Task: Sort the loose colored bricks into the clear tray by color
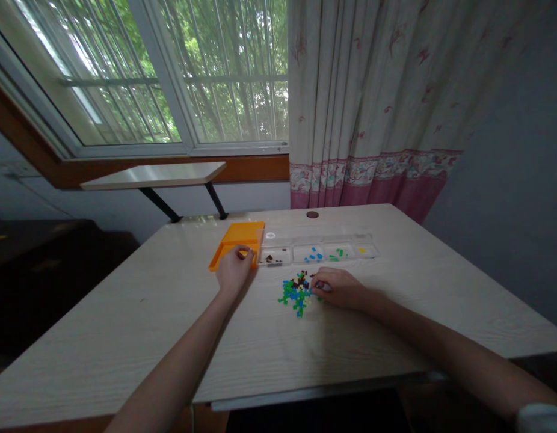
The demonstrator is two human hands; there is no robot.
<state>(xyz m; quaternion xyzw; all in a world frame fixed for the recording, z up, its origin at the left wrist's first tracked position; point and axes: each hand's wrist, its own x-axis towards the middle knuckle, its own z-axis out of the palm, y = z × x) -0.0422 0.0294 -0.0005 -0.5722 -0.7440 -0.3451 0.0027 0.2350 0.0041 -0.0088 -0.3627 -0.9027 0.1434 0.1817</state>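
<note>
A small pile of green, blue, dark brown and pale yellow plastic pieces lies on the table. My right hand reaches into its right side, thumb and fingertips pinched together; whatever is between them is too small to name. Over the front part of an open orange plastic case is my left hand, its fingers curled closed, contents unclear. Right of the case stands a clear compartment box with its lid up. Inside it lie brown pieces, blue pieces, green pieces and a yellow piece in separate compartments.
The pale wooden table has a round brown cable hole at its back. A raised shelf on black brackets stands at the back left. Behind are a barred window and a floral curtain. Something dark sits left of the table.
</note>
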